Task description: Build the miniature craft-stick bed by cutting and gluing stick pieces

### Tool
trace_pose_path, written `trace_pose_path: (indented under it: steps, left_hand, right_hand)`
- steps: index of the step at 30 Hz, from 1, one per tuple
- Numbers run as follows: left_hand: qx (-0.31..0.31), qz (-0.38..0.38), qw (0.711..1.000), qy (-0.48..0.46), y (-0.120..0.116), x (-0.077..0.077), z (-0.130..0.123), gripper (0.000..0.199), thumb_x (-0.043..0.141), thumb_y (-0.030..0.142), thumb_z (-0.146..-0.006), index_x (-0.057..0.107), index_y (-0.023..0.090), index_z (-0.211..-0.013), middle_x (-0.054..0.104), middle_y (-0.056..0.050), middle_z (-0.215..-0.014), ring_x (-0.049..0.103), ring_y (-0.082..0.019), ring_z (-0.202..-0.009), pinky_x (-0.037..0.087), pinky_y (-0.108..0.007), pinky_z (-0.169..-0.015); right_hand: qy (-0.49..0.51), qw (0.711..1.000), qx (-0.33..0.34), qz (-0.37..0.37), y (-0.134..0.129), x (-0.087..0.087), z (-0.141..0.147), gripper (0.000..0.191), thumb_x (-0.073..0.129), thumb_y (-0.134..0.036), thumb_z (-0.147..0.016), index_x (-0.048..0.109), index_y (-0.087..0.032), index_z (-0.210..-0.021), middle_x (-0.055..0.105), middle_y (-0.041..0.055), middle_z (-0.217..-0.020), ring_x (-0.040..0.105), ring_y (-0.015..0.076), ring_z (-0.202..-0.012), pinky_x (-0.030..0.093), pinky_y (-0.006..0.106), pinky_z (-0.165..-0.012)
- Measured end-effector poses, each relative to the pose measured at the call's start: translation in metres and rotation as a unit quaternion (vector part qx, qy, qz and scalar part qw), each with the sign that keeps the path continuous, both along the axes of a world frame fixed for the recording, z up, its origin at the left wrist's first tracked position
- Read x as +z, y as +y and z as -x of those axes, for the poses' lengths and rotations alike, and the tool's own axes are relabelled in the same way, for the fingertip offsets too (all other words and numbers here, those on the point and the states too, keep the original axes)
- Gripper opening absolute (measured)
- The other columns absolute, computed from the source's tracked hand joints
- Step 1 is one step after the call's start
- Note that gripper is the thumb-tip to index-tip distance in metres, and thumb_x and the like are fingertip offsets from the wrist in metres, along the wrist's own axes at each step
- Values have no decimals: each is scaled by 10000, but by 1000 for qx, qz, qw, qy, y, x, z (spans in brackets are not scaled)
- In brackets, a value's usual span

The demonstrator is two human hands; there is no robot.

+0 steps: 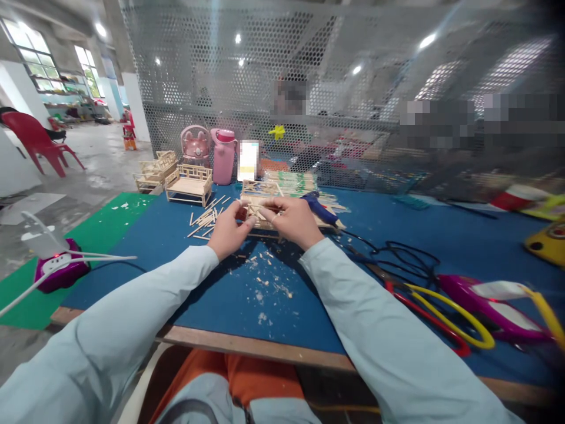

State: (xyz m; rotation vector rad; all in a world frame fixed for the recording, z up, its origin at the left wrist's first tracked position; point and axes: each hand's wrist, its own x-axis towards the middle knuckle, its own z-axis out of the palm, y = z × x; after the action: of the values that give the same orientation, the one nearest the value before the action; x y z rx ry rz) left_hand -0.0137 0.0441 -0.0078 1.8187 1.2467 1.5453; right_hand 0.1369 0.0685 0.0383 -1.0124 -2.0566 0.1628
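My left hand [230, 229] and my right hand [295, 220] meet at a miniature wooden bench [260, 187] made of thin sticks. Fingers of both hands are pinched around small pale wooden sticks [255, 208] just over its seat; how many sticks they hold is hard to make out. My fingers hide part of the bench. Close to my right hand lies a blue glue gun [316, 207], its nozzle pointing right and down. Loose wooden sticks [206, 220] are scattered beside my left hand. Behind the bench are bundled sticks [293, 181] in green-marked wrapping.
Another stick bench [189, 184] stands back left, near a pink bottle [223, 158] and a lit phone screen [248, 160]. Power strips [494, 309] [62, 265] flank the table, with scissors [450, 312] and black cable [406, 259] at right. A perforated metal screen [212, 70] rises behind.
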Motion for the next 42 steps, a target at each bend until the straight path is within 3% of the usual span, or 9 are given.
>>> trace_pose_path:
  steps: [6,11,16,22,33,39,42]
  left_hand:
    - [7,-4,1000,6,-1,1,0,305,561,166,-744,530,155,-1047,581,-15,-779,542,-120,-701,455,-234,-618]
    - [7,-1,1000,1,-1,2,-1,300,558,170,-746,534,149,-1044,579,-20,-783,539,-121,-705,455,-238,-624]
    - [10,-4,1000,11,-2,2,-1,301,561,174,-748,535,142,-1046,577,-25,-789,532,-121,-699,455,-244,-632]
    - [8,-2,1000,9,-2,3,-1,298,562,173,-749,538,129,-1043,590,-37,-796,544,-131,-703,458,-256,-638]
    - [-1,8,1000,-1,-2,3,0,320,562,153,-750,508,141,-1065,567,-20,-793,533,-116,-715,459,-239,-641]
    - [-11,22,999,-39,-1,3,-4,415,571,125,-740,445,135,-1136,573,-49,-895,538,-112,-738,468,-249,-673]
    - [-16,32,998,-56,0,2,-4,419,574,122,-738,434,137,-1132,568,-45,-893,530,-101,-704,464,-247,-662]
  right_hand:
    - [58,996,13,70,1,-1,4,184,604,-219,-680,706,-159,-821,719,55,-802,647,171,-718,493,296,-683]
    - [25,999,-13,33,-3,2,4,344,630,-179,-641,665,-167,-983,693,42,-761,626,180,-725,463,332,-725]
    - [4,1000,-28,0,-5,4,6,354,640,-201,-653,639,-205,-1007,679,20,-766,613,185,-745,425,373,-785]
    - [22,999,-22,14,-1,-1,8,304,630,-224,-692,636,-202,-995,683,27,-781,618,174,-752,407,379,-813]
    - [3,999,-21,26,-5,3,8,410,596,-137,-652,607,-190,-1059,685,29,-798,632,210,-793,392,449,-872]
    - [-57,998,-10,15,0,11,5,537,607,-164,-662,529,-222,-1190,693,14,-837,622,249,-899,256,565,-979]
    - [-73,996,39,41,7,16,5,601,622,-148,-661,496,-205,-1246,685,27,-838,629,219,-843,398,456,-894]
